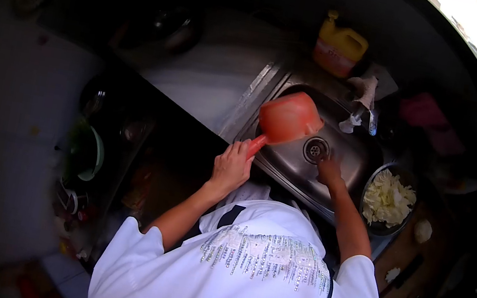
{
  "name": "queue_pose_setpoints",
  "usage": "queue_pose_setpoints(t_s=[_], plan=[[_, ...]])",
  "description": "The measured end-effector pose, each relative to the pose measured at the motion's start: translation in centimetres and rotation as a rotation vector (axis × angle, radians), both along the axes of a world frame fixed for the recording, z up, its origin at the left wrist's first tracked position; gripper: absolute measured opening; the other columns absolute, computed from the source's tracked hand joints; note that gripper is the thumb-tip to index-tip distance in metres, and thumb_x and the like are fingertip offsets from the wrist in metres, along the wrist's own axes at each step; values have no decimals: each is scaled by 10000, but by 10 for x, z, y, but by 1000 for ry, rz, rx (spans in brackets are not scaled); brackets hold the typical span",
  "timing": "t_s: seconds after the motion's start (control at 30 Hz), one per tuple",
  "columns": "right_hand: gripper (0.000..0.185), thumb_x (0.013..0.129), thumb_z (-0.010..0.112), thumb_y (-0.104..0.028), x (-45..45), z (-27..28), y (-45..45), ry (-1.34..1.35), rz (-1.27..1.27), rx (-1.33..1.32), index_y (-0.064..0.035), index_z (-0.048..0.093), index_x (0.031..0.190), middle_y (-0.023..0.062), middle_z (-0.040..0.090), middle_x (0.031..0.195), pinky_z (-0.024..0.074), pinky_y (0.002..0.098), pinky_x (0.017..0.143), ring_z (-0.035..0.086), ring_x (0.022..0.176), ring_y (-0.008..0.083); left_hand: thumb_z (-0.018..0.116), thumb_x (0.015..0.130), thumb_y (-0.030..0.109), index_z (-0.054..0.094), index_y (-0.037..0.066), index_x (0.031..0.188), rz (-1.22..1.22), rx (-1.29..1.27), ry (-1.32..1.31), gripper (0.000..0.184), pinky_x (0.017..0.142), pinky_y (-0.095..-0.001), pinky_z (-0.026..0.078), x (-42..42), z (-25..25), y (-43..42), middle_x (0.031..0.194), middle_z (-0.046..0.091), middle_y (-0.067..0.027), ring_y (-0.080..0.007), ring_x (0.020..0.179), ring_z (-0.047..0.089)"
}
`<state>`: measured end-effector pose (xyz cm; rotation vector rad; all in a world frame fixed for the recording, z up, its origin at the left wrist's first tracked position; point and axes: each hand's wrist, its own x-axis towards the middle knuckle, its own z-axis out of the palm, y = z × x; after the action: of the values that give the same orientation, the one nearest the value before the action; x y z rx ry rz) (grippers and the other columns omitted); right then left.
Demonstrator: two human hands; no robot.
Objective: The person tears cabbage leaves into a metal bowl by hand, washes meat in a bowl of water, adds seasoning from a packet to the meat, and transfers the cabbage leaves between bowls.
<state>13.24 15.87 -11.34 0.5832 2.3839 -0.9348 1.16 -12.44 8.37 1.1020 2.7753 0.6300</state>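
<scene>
My left hand [231, 168] is closed around the handle of a red plastic water dipper [290, 118]. The dipper's bowl is tilted over the left part of the steel sink [358, 164]. Low in the basin, my right hand [329, 171] is beside the round drain strainer [316, 150]. Its fingers point toward the strainer, but they are dark and blurred, so their grip is unclear. Right of the sink stands a bowl [367, 188] heaped with pale cut cabbage [389, 200].
Behind the sink are a yellow jug [338, 44] and a faucet [373, 120] with whitish cloth on it. A cutting board [400, 262] with a dark-handled knife [407, 271] lies at right. A steel counter [202, 82] extends left, with a dark pan [174, 26] at its far end.
</scene>
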Motion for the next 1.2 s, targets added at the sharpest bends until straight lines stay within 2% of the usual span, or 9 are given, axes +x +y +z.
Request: queue_pose_setpoints(t_s=[0.1,0.23,0.3,0.33,0.37,0.43,0.7,0.93,1.2], plan=[[414,711,625,-207,6,26,-11,306,-229,296,-177,556,1118,147,610,973,445,380,809,570,931,307,563,780,185,460,24,1101,10,47,-74,374,691,-418,464,2,-6,4,940,533,-151,-327,876,544],[311,750,569,-203,27,-36,41,446,-708,-79,-113,589,1046,60,631,876,468,381,684,600,816,226,543,809,244,466,33,1028,137,52,-385,313,719,-466,432,1,-14,4,918,572,-183,-402,821,549],[301,767,555,-202,36,-10,54,389,-972,-320,-112,578,1053,54,627,882,470,352,678,591,793,193,536,827,294,465,33,1011,147,16,-518,326,613,-418,473,-6,-42,1,833,582,-147,-333,676,580],[291,784,540,-201,37,9,60,331,-1213,-581,-111,567,1059,48,623,888,472,324,671,583,771,160,531,838,288,467,42,1002,252,136,-939,303,533,-350,467,-8,-46,3,807,567,-116,-244,622,568],[291,784,540,-201,36,26,66,333,-1221,-575,-111,567,1059,48,623,888,472,324,671,583,771,160,526,850,283,469,50,993,360,253,-1360,279,453,-281,460,-8,-48,5,781,551,-86,-154,569,556],[295,815,500,-173,33,56,78,389,-1465,-792,-137,526,1106,24,615,934,477,298,681,561,736,126,517,859,290,466,61,956,345,291,-1463,254,455,-228,459,-4,-44,14,754,526,-39,-93,544,509],[307,842,465,-188,14,110,117,632,-1364,-1091,-102,506,1134,68,600,1025,463,297,755,563,888,163,522,858,317,451,57,979,235,179,-1618,296,479,-228,476,7,-56,48,778,544,-58,-106,554,523],[337,811,480,-135,29,112,74,459,-1350,-917,-137,480,1148,9,603,935,452,259,675,562,812,110,534,848,321,446,54,998,287,184,-1670,318,468,-248,484,10,-68,64,792,557,-88,-131,537,532],[337,790,507,-77,26,109,83,591,-1256,-701,-95,486,1126,53,603,893,436,226,607,551,723,100,527,854,329,449,54,962,264,182,-1670,305,465,-243,481,17,-58,71,791,557,-89,-125,542,529]])
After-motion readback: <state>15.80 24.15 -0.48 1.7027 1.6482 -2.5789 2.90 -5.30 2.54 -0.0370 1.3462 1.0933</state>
